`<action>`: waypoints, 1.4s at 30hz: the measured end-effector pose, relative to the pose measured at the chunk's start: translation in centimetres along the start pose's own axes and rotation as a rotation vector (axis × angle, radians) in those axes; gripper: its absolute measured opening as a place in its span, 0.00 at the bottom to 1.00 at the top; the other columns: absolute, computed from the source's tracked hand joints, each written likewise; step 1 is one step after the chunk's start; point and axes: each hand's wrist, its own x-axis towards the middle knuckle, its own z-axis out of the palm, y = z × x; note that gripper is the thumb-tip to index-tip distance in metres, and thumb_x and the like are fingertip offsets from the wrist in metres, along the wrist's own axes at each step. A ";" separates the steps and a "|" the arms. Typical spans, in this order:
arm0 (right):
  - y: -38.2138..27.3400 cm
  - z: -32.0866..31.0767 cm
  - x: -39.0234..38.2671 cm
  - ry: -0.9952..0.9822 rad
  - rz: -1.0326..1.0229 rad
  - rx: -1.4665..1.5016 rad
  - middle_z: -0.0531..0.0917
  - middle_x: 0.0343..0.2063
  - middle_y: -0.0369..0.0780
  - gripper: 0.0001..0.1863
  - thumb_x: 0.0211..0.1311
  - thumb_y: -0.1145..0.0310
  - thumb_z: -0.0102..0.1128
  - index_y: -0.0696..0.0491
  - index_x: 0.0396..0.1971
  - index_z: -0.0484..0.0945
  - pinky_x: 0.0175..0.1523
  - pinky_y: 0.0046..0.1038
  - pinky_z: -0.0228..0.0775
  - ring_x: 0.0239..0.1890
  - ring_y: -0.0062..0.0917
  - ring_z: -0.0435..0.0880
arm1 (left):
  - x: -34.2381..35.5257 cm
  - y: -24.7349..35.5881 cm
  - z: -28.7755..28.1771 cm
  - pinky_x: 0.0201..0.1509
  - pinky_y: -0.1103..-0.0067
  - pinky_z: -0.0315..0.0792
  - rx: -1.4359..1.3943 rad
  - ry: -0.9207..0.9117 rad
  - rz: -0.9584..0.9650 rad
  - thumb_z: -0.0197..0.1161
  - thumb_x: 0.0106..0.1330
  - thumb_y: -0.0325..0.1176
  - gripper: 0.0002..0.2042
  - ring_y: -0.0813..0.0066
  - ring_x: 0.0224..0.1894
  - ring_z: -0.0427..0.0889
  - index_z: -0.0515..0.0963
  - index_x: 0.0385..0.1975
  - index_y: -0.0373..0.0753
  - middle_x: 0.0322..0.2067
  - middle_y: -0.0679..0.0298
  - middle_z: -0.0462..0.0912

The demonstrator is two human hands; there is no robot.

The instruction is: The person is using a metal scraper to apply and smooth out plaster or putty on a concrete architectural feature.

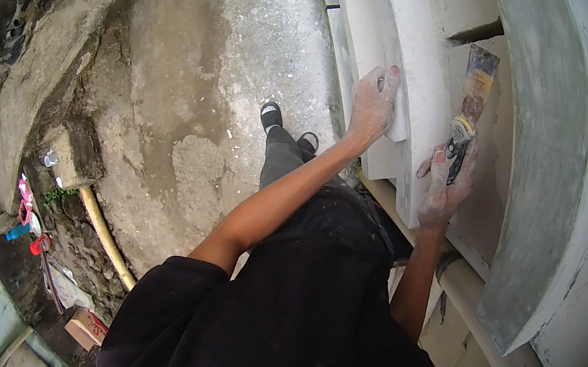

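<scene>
Right hand is gripping a scraper, seemingly smoothing, next needing flat contact; left hand is resting curled by moulding, hold unclear.

Powder-strewn concrete ground and pale stepped mouldings show an outdoor building site.

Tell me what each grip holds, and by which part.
The right grip holds a flat, stained metal scraper with a grey-and-black handle, by that handle. Whether the curled left grip holds anything cannot be told.
</scene>
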 end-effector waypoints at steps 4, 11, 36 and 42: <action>0.2 -0.1 -0.2 0.008 0.026 0.012 0.74 0.27 0.35 0.26 0.64 0.71 0.51 0.62 0.61 0.64 0.30 0.19 0.66 0.22 0.16 0.71 | -1.9 -1.1 -2.1 0.37 0.78 0.78 -0.765 -0.220 -0.399 0.52 0.70 0.38 0.15 0.73 0.28 0.80 0.74 0.44 0.31 0.31 0.59 0.80; 1.0 -0.2 -0.4 -0.038 0.028 -0.002 0.74 0.29 0.36 0.23 0.65 0.72 0.51 0.62 0.59 0.65 0.30 0.20 0.66 0.23 0.17 0.71 | -2.2 -1.9 -2.9 0.47 0.77 0.81 -1.047 -0.500 -0.375 0.57 0.67 0.30 0.21 0.71 0.45 0.83 0.63 0.58 0.34 0.45 0.55 0.81; 0.1 -0.5 -0.1 -0.038 0.005 -0.147 0.76 0.30 0.35 0.24 0.64 0.71 0.54 0.62 0.59 0.66 0.34 0.20 0.68 0.25 0.17 0.72 | -5.8 2.2 4.6 0.70 0.71 0.49 -0.147 -0.004 -0.105 0.40 0.75 0.35 0.26 0.52 0.66 0.55 0.48 0.68 0.27 0.65 0.44 0.49; 0.0 -0.6 -0.3 -0.024 0.056 -0.014 0.75 0.32 0.37 0.22 0.64 0.71 0.53 0.62 0.57 0.67 0.30 0.21 0.66 0.24 0.17 0.71 | -3.7 -0.3 5.9 0.75 0.76 0.33 -0.493 -0.055 -0.131 0.39 0.76 0.42 0.32 0.63 0.74 0.34 0.36 0.71 0.30 0.73 0.53 0.32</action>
